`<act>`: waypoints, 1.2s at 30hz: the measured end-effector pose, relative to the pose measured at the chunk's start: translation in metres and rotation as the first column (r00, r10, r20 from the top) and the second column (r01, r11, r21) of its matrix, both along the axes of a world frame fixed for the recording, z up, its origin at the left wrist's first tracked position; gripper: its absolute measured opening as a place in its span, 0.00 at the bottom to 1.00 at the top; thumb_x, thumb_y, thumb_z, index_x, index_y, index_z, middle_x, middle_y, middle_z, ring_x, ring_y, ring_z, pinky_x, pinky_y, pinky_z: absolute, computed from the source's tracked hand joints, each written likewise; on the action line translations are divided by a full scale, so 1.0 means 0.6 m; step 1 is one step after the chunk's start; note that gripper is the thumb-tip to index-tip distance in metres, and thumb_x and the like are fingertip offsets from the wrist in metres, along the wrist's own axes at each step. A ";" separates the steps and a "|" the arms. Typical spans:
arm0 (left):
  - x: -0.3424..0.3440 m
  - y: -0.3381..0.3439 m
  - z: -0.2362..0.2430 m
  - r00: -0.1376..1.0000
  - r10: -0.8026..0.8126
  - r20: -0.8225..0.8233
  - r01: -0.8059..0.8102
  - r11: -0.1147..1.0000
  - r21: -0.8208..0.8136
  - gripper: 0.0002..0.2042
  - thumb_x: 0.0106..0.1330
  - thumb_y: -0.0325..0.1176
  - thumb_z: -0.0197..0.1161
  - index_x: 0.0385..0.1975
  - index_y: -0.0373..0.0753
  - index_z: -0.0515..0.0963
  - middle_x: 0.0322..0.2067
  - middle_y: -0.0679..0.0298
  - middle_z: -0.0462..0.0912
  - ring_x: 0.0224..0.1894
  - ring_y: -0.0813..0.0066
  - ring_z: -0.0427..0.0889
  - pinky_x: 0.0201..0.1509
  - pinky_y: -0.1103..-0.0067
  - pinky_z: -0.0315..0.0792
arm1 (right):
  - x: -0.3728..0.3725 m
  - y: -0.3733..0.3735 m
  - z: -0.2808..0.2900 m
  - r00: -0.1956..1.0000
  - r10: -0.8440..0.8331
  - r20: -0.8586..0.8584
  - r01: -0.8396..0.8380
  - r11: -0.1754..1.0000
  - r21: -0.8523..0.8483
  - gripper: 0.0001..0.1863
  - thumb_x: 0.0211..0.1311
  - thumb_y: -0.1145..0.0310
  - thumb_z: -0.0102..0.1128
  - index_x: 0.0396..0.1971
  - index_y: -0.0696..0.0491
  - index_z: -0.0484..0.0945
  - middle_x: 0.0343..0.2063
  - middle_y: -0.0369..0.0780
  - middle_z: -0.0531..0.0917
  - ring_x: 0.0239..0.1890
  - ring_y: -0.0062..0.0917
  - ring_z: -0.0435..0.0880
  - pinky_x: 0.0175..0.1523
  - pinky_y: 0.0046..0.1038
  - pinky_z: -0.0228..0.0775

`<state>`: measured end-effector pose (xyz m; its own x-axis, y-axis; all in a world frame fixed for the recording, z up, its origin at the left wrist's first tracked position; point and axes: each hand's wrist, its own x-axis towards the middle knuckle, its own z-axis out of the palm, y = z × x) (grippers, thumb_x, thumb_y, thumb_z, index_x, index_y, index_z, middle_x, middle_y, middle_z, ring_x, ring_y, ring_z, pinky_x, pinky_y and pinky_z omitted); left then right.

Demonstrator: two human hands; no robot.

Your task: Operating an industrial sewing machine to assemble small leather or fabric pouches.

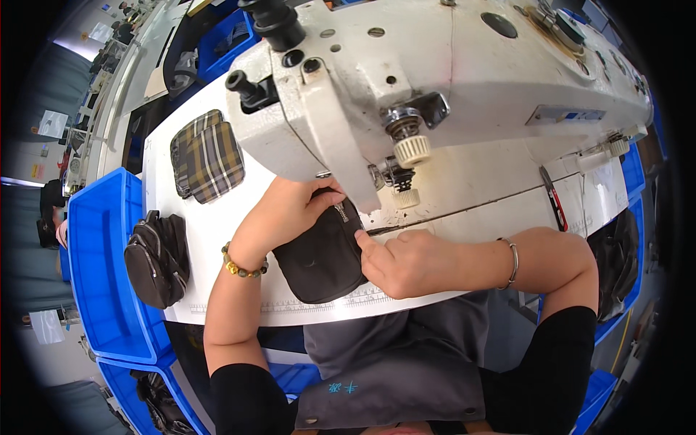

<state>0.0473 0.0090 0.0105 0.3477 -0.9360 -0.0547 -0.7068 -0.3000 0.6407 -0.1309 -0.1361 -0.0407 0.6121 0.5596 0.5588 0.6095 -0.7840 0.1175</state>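
A black rounded fabric piece (312,272) with a zipper and metal pull (343,212) lies on the white table (225,286) at the needle area of a large sewing machine (507,94). My left hand (293,210), with a beaded bracelet on the wrist, has its fingers curled and pinched at the piece's top edge beside the zipper pull, partly under the machine head. My right hand (399,264), below a metal bangle, grips the piece's right edge with bent fingers. Where the needle meets the fabric is hidden.
Plaid fabric pieces (206,156) and a small black bag (156,261) lie at left. Red-handled snips (555,203) lie at right. Blue bins (109,246) surround the table, some holding black items (609,275). Other workstations and people (119,29) show far left.
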 end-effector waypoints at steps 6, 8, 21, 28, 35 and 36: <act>-0.002 -0.002 -0.010 0.996 0.011 0.090 -0.005 0.998 -0.057 0.05 0.62 0.31 0.66 0.34 0.38 0.82 0.28 0.62 0.83 0.30 0.67 0.81 0.37 0.77 0.73 | -0.002 0.003 -0.003 1.000 -0.009 -0.001 0.009 1.000 0.011 0.07 0.44 0.69 0.58 0.19 0.58 0.78 0.30 0.56 0.83 0.10 0.17 0.73 0.12 0.19 0.60; -0.002 0.000 -0.014 0.993 0.052 0.104 -0.049 0.998 -0.031 0.06 0.62 0.32 0.66 0.33 0.38 0.82 0.27 0.61 0.83 0.29 0.67 0.80 0.35 0.76 0.72 | -0.003 0.005 -0.004 1.000 -0.015 0.000 0.015 1.000 0.010 0.07 0.44 0.69 0.58 0.19 0.58 0.78 0.30 0.56 0.83 0.10 0.18 0.73 0.12 0.19 0.60; -0.021 -0.010 -0.016 0.946 0.159 0.284 -0.134 0.985 -0.106 0.10 0.58 0.38 0.70 0.31 0.37 0.82 0.22 0.58 0.81 0.23 0.60 0.79 0.28 0.72 0.71 | -0.005 0.004 0.003 0.996 -0.034 -0.078 0.036 0.999 0.030 0.07 0.45 0.69 0.58 0.21 0.58 0.79 0.32 0.57 0.84 0.13 0.20 0.78 0.13 0.20 0.63; -0.007 -0.015 -0.032 0.934 0.128 0.334 -0.106 0.991 -0.086 0.11 0.59 0.37 0.68 0.33 0.35 0.81 0.27 0.56 0.82 0.29 0.59 0.81 0.34 0.70 0.74 | 0.000 0.000 0.002 0.998 -0.020 -0.065 0.022 0.999 0.027 0.08 0.45 0.70 0.58 0.22 0.59 0.79 0.32 0.56 0.84 0.12 0.20 0.77 0.13 0.21 0.64; 0.039 -0.037 -0.072 0.966 0.093 0.240 -0.069 0.992 -0.105 0.11 0.58 0.26 0.63 0.40 0.38 0.80 0.38 0.53 0.83 0.43 0.53 0.80 0.46 0.67 0.73 | 0.028 -0.012 -0.007 0.986 -0.166 -0.010 0.167 0.985 0.050 0.06 0.45 0.73 0.61 0.20 0.58 0.75 0.24 0.49 0.82 0.11 0.19 0.75 0.13 0.22 0.62; 0.037 -0.041 -0.067 0.967 0.089 0.238 -0.065 0.992 -0.108 0.11 0.58 0.26 0.63 0.40 0.38 0.80 0.38 0.53 0.83 0.43 0.53 0.80 0.46 0.67 0.73 | 0.028 -0.015 -0.006 0.981 -0.195 -0.012 0.196 0.979 0.058 0.06 0.46 0.74 0.62 0.18 0.57 0.74 0.19 0.44 0.80 0.11 0.19 0.74 0.12 0.22 0.61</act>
